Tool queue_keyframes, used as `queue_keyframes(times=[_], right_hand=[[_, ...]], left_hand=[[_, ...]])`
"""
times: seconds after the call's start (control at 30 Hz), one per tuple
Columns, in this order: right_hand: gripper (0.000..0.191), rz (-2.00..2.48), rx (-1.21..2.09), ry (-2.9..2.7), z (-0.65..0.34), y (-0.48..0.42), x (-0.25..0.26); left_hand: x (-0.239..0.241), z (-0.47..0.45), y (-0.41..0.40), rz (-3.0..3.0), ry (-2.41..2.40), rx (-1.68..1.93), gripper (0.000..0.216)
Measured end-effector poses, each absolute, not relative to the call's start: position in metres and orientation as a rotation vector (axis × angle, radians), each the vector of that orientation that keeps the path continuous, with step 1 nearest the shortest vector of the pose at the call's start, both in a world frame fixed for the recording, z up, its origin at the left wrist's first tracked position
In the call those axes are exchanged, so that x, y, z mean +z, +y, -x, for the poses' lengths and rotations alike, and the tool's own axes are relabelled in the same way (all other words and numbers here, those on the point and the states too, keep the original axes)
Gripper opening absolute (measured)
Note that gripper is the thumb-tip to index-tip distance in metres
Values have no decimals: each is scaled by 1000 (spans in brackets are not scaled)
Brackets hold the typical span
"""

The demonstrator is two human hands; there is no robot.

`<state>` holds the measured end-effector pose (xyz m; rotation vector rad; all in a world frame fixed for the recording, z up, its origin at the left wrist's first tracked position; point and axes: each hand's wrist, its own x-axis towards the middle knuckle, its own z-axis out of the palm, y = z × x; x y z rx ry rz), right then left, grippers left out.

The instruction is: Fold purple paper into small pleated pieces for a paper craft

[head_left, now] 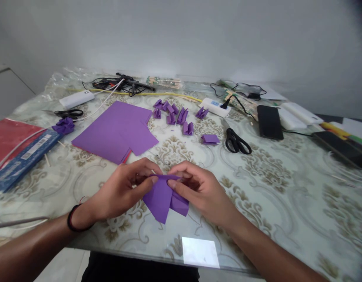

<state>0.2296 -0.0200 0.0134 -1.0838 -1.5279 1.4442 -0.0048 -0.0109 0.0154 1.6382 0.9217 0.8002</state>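
Both hands pinch a partly folded sheet of purple paper (160,200) above the near part of the table. My left hand (124,190) is closed on its upper left edge, thumb in front. On the upper right edge, my right hand (198,192) grips with the thumb pressed on the paper and the fingers behind it. A second flap hangs out at the lower right, under the right thumb. Beyond the hands lie several small folded purple pieces (182,116), with a flatter folded piece (210,139) nearer. Large purple sheets (113,127) are stacked to the left.
Black-handled scissors (236,141) lie right of the folded pieces. A phone (269,122), a white power strip (216,106) and cables are at the back right. On the left are a crumpled purple paper (64,125), another scissors (69,113) and a red-and-blue packet (28,156).
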Motion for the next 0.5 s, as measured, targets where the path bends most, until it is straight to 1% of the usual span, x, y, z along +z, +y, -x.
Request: queue_keyframes(times=[0.13,0.23,0.3,0.37,0.5], right_hand=[[9,996,1418,-1501,-231,-23,14],[18,918,1374,-1547,-232,-23,16],[27,870,1313,-1594,-232,-23,17],[31,850,1258,-1629,-233,-22,19],[29,832,1207,-1686,-234,-23,23]], left_hand=[[16,7,-11,-1576,811,859,14],[18,8,-11,-1545,734,900,16],[21,8,-12,-1542,716,913,15],[24,9,-12,-1551,724,913,13],[26,9,-15,-1550,759,884,4]])
